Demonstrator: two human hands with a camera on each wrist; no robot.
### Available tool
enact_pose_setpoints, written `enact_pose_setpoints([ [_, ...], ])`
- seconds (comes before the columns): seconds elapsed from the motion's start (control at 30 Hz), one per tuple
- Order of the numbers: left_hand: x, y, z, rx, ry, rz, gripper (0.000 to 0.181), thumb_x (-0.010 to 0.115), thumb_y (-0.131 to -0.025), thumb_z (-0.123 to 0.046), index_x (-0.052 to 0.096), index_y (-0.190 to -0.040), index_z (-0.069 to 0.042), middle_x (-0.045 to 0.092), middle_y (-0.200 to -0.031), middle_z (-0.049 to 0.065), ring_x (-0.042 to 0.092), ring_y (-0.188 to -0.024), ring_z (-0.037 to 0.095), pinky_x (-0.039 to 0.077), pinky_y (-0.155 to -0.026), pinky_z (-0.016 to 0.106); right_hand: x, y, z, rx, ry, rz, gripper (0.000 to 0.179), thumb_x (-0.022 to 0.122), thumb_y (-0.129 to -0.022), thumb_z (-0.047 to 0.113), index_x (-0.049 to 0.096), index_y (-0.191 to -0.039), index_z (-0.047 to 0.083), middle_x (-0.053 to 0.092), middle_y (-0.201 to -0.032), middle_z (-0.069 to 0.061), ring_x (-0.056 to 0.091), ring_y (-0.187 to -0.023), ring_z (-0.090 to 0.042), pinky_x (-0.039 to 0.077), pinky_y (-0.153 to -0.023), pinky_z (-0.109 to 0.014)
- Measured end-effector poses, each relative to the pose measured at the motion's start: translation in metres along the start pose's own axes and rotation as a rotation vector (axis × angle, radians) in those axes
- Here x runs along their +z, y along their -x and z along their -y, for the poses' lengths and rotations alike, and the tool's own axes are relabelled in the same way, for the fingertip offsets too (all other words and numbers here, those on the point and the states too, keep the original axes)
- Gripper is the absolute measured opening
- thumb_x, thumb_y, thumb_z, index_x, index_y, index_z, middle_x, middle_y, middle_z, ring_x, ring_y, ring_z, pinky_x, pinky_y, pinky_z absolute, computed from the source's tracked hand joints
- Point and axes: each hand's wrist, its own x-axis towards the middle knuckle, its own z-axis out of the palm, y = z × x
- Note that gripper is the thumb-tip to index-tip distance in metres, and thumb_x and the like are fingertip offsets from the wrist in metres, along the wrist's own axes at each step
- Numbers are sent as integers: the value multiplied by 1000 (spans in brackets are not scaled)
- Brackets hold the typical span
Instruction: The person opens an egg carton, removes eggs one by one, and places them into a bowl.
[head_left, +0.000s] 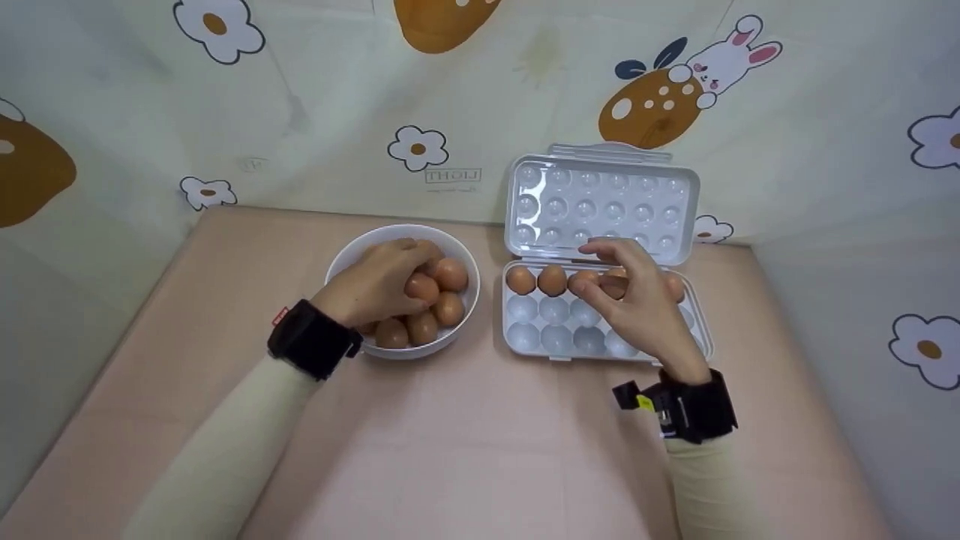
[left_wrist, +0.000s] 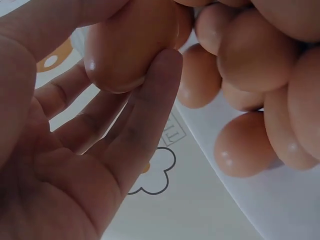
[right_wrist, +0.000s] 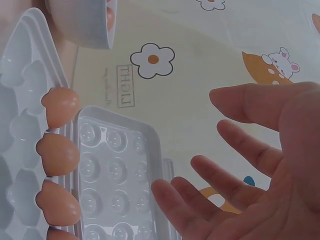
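Note:
A white bowl (head_left: 474, 300) on the left holds several brown eggs (head_left: 450, 309). My left hand (head_left: 367, 283) reaches into it from the left. In the left wrist view its thumb and fingers pinch one brown egg (left_wrist: 132, 45), with other eggs (left_wrist: 245, 145) just beside it. To the right, my right hand (head_left: 646, 307) hovers over the white egg box (head_left: 556, 341). Its fingers are spread, loosely bent and hold nothing, as the right wrist view also shows. Brown eggs (head_left: 553, 280) stand along the box's back row, partly hidden by this hand; the visible front cups are bare.
The box's clear-dimpled lid (head_left: 600, 206) is hinged open and leans back toward the patterned wall cloth (head_left: 330, 112). A pink cloth (head_left: 450, 442) covers the table. Each wrist wears a black strapped camera (head_left: 315, 341).

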Motion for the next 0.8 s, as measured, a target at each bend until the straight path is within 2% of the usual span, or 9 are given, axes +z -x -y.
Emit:
enact_pose_setpoints([
  [0.03, 0, -1, 0, -15, 16, 7, 14, 59, -108, -20, 68, -117, -13, 69, -107, 6, 70, -86, 25, 59, -59, 41, 0, 0, -1, -1, 6, 0, 46, 80, -95, 12, 62, -137, 3, 57, -137, -10, 63, -122, -22, 57, -97, -23],
  [0.13, 0, -2, 0, -11, -30, 12, 13, 62, -106, -19, 68, -116, -13, 68, -108, 6, 68, -86, 24, 58, -58, 40, -1, 0, -1, 0, 25, -1, 46, 80, -95, 14, 63, -137, 4, 57, -138, -10, 61, -125, -24, 57, -96, -22],
  [0.27, 2, -1, -3, -68, -23, 11, 16, 57, -109, -25, 68, -117, -16, 70, -105, 6, 69, -82, 25, 60, -59, 44, -1, -1, -1, -1, 40, -2, 45, 80, -95, 14, 63, -136, 4, 57, -139, -10, 60, -127, -26, 57, -96, -22],
  [0.4, 1, 0, -11, -175, 93, 3, 31, 46, -112, -36, 70, -116, -16, 73, -100, 9, 74, -76, 30, 61, -61, 47, -1, -1, -2, -2, 61, 2, 45, 80, -96, 13, 63, -136, 5, 57, -139, -10, 60, -128, -25, 58, -97, -25],
  [0.5, -1, 2, -16, -233, 257, 59, 39, 39, -113, -37, 70, -117, -13, 75, -104, 17, 74, -79, 37, 60, -59, 46, -2, 0, -2, -10, 92, 0, 44, 81, -95, 13, 64, -136, 6, 57, -139, -9, 58, -128, -24, 59, -98, -32],
  [0.63, -2, 2, -19, -233, 294, 92, 28, 43, -109, -20, 67, -119, -9, 75, -106, 22, 74, -76, 39, 59, -57, 46, -2, 0, -3, -21, 113, -1, 44, 81, -95, 13, 65, -136, 7, 58, -140, -9, 57, -128, -24, 59, -99, -41],
  [0.67, -2, 2, -20, -222, 272, 83, 26, 45, -107, -15, 67, -119, -8, 75, -105, 22, 73, -74, 38, 59, -58, 47, -2, 0, -3, -21, 111, 1, 44, 81, -95, 13, 65, -136, 7, 58, -140, -9, 57, -128, -24, 59, -99, -43],
  [0.73, -1, 1, -20, -212, 242, 72, 25, 46, -105, -11, 66, -119, -8, 75, -102, 21, 72, -70, 34, 59, -58, 46, -1, 0, -2, -21, 109, 7, 43, 80, -96, 12, 64, -136, 7, 58, -140, -10, 56, -128, -25, 59, -99, -42],
  [0.8, 0, 1, -19, -224, 274, 85, 27, 44, -104, -10, 66, -120, -8, 75, -103, 21, 70, -68, 34, 59, -58, 46, -1, 0, -2, -21, 112, 12, 44, 80, -96, 12, 64, -136, 6, 57, -141, -10, 57, -129, -25, 59, -99, -41],
])
